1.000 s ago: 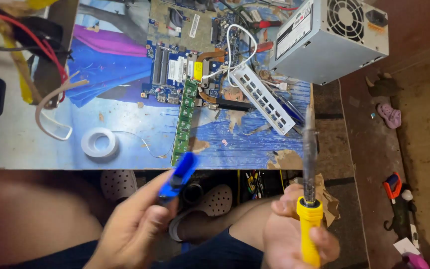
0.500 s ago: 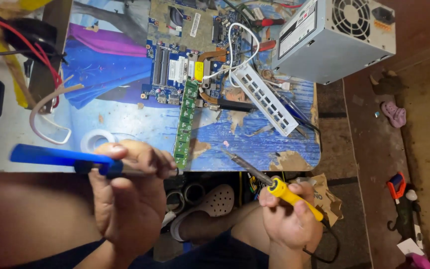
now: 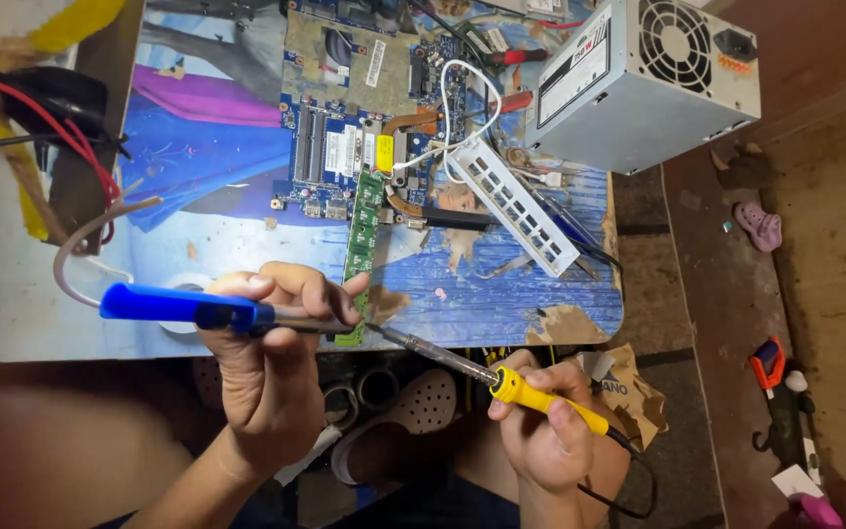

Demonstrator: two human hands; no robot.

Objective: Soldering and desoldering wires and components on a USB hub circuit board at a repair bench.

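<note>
My left hand (image 3: 271, 358) grips a blue-handled tool (image 3: 183, 307) held level over the table's front edge, its metal end pointing right. My right hand (image 3: 545, 431) holds a yellow-handled soldering iron (image 3: 540, 400) whose long metal tip (image 3: 394, 336) reaches up-left and meets the end of the blue tool. Just behind both tips lies a narrow green circuit strip (image 3: 362, 245), below a blue motherboard (image 3: 345, 147).
A grey power supply box (image 3: 643, 83) sits at the back right. A white perforated metal plate (image 3: 516, 204) lies beside the motherboard. Red and yellow cables (image 3: 46, 127) hang at the left. A roll of white tape (image 3: 180, 323) lies behind my left hand. Sandals (image 3: 413, 411) lie under the table.
The soldering iron swung from upright to pointing up-left, and its tip now meets the blue tool. My left hand turned the blue tool level and shifted right.
</note>
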